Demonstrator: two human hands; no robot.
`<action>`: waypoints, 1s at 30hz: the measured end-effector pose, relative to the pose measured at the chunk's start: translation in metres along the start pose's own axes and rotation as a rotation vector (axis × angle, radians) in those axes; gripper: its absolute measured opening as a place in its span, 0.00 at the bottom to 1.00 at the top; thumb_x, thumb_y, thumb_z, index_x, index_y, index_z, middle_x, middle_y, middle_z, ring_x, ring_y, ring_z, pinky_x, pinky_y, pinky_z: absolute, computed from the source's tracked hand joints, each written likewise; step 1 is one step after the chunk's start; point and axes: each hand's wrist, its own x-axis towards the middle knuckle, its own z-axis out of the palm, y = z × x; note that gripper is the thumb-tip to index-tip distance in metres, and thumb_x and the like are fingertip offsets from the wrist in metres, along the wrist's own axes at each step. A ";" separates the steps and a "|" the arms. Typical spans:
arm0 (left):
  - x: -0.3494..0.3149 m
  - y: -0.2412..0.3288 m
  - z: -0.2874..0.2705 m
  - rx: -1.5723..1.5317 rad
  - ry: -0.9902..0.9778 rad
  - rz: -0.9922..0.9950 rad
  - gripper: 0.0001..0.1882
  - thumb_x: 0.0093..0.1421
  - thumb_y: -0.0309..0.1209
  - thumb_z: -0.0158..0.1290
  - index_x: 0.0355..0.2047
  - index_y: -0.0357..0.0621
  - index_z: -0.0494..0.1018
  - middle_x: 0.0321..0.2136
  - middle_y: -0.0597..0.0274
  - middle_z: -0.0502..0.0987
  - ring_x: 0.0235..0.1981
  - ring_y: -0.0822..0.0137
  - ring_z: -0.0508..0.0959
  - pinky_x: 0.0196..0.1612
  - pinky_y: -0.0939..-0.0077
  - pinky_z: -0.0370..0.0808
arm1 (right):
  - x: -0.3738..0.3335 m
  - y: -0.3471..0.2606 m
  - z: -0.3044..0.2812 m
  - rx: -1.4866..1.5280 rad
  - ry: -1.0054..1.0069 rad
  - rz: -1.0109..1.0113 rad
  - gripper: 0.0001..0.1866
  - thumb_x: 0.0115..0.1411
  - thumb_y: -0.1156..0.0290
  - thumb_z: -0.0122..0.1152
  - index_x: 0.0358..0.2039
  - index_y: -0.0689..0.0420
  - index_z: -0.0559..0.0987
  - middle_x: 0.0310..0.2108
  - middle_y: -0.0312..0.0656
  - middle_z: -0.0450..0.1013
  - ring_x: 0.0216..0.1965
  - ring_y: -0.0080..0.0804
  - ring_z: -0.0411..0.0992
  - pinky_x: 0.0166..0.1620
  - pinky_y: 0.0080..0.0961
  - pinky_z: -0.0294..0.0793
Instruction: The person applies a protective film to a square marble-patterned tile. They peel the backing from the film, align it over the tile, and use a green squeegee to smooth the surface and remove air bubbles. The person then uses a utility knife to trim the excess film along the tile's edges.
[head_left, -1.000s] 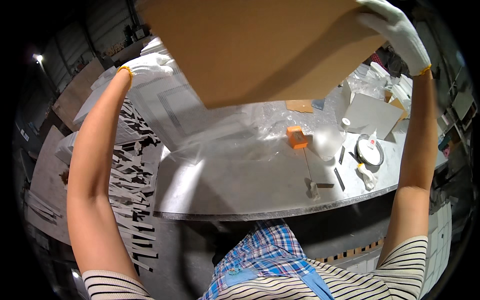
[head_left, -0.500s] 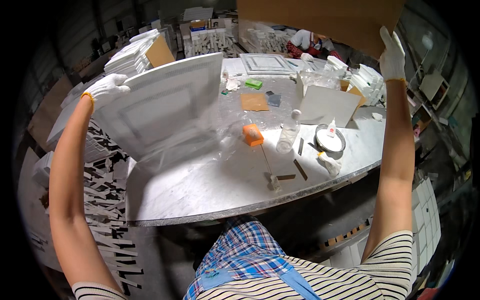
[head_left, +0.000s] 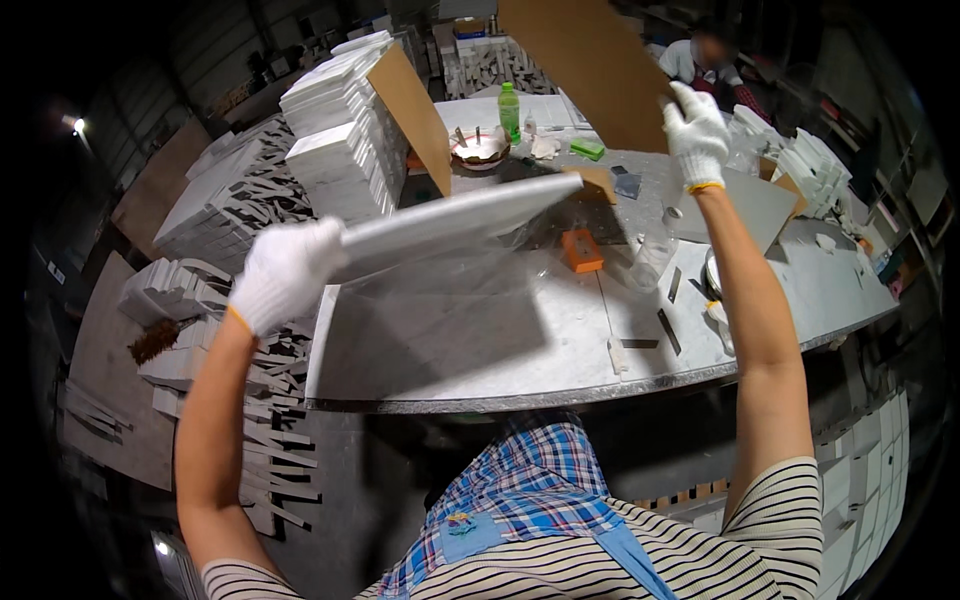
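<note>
The pale surface (head_left: 480, 375) is partly shadowed. Above its left part tilts a white panel (head_left: 465, 217), the left hand (head_left: 288, 272) clenched on its left edge, likely bearing its weight. The right hand (head_left: 697, 138) clasps a cardboard sheet (head_left: 590, 70) by its right edge, seemingly to hold it clear. An orange box (head_left: 580, 251) rests nearby.

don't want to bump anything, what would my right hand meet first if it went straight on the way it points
Most likely the large flat brown cardboard sheet, which your white-gloved right hand holds by its edge; depth beyond it is hard to judge.
</note>
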 end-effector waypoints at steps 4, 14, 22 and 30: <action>-0.061 0.064 0.033 0.149 0.047 0.082 0.04 0.54 0.27 0.53 0.27 0.44 0.69 0.18 0.56 0.72 0.21 0.55 0.76 0.23 0.62 0.74 | -0.028 -0.001 0.031 -0.095 -0.023 -0.045 0.13 0.59 0.59 0.61 0.44 0.43 0.83 0.37 0.40 0.77 0.39 0.42 0.76 0.41 0.39 0.76; -0.179 0.136 0.159 0.133 0.142 0.092 0.14 0.46 0.30 0.54 0.36 0.40 0.76 0.33 0.55 0.78 0.30 0.58 0.77 0.29 0.68 0.76 | -0.070 -0.026 0.070 -0.107 -0.078 0.039 0.14 0.58 0.60 0.63 0.45 0.39 0.83 0.40 0.40 0.77 0.41 0.43 0.76 0.43 0.41 0.76; -0.193 0.140 0.192 -0.029 0.149 -0.031 0.13 0.45 0.29 0.54 0.33 0.42 0.74 0.29 0.59 0.75 0.31 0.58 0.76 0.29 0.65 0.75 | -0.087 -0.020 0.096 -0.289 -0.120 0.086 0.13 0.59 0.59 0.62 0.46 0.34 0.82 0.41 0.40 0.77 0.41 0.44 0.75 0.42 0.42 0.76; -0.191 0.150 0.189 -0.143 0.076 -0.168 0.19 0.42 0.27 0.57 0.38 0.39 0.73 0.33 0.54 0.74 0.35 0.51 0.75 0.36 0.59 0.74 | -0.101 -0.060 0.115 -0.365 -0.220 0.167 0.18 0.57 0.64 0.63 0.49 0.32 0.80 0.42 0.39 0.76 0.40 0.45 0.75 0.41 0.42 0.77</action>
